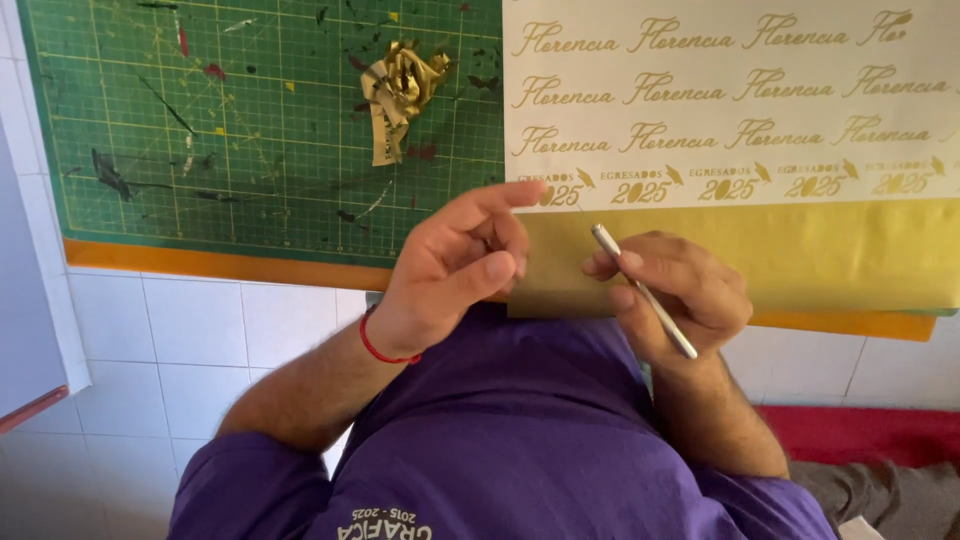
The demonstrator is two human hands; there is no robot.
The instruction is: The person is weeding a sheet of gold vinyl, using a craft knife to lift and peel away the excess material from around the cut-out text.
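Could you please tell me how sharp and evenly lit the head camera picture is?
Head view: soft, even light without hard shadows; slight sheen on the gold sheet; left hand a little blurred; the thin tool in the right hand reads clearly.

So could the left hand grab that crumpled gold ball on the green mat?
Probably yes. The left hand holds nothing, and the crumpled gold scrap lies in the open on the green cutting mat, with only bare mat between them.

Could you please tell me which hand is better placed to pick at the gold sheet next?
Probably the right hand: its fingers hold the thin metal tool, tip at the gold sheet. The left hand holds nothing, forefinger reaching the sheet.
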